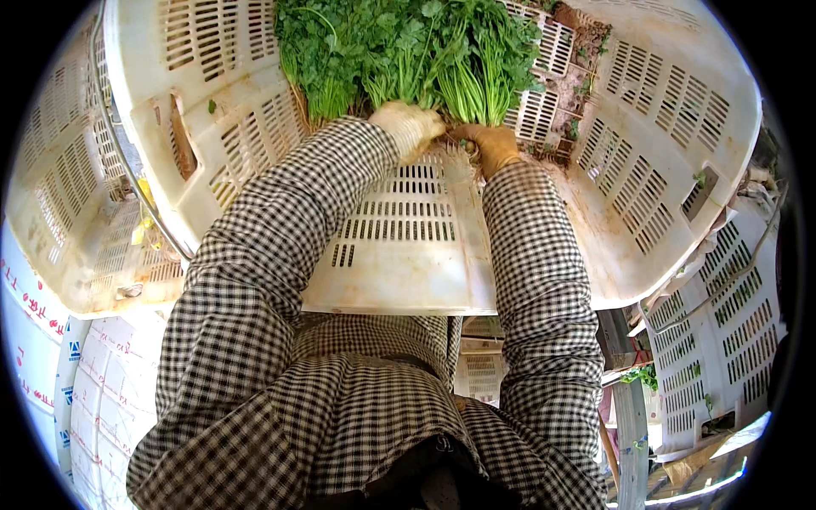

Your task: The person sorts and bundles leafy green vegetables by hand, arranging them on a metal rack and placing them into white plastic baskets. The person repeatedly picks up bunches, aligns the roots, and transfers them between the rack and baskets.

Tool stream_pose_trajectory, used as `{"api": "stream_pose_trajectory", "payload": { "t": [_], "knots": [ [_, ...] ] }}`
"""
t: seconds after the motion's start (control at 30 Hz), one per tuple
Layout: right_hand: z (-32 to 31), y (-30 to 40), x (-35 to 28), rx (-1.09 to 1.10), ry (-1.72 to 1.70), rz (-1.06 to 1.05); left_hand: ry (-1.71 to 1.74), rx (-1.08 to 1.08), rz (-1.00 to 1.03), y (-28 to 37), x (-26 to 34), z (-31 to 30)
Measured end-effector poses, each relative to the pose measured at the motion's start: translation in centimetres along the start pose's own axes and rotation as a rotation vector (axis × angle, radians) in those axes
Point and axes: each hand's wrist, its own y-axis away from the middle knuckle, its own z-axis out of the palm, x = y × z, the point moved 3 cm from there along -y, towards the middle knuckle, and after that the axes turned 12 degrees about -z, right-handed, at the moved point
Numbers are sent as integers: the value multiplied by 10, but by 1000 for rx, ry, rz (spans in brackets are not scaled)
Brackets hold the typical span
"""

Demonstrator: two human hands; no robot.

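Observation:
Leafy coriander bunches [408, 38] lie in a white slatted plastic crate [395, 287], with their pale stems and root ends towards me. My left hand [408, 127], in a cream glove, presses against the stem ends of the middle bunch. Its fingers curl to the right and their tips are hidden. Close beside it, my right hand [494, 146] wears a tan glove and is closed around the root end of the right-hand bunch [475, 92]. Fine roots [472, 153] stick out below that hand.
Soil and leaf scraps [577, 70] litter the crate's right side. Another slatted crate [64, 255] stands at left, above stacked white boxes [108, 389] bearing marks. More white crates [714, 331] stand at lower right, near a grey post [628, 440].

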Motion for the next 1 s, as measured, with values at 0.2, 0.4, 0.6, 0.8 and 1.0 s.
{"api": "stream_pose_trajectory", "payload": {
  "t": [0.2, 0.4, 0.6, 0.8, 1.0],
  "knots": [
    [-11, -27, 9, -60, 128, -35, 670, 128, -180, -26, -83, 72],
    [-26, -40, 20, -193, -83, -295, 1289, 274, -349, 67, -20, -20],
    [-17, -33, 20, -149, -74, -335, 2122, -93, -943, 36, -13, 35],
    [-13, -13, 7, -146, -49, -314, 1739, 174, -844, 34, -2, 20],
    [26, 7, -10, 61, 12, -111, 2811, 112, -886, 19, 55, -7]
  ]
}}
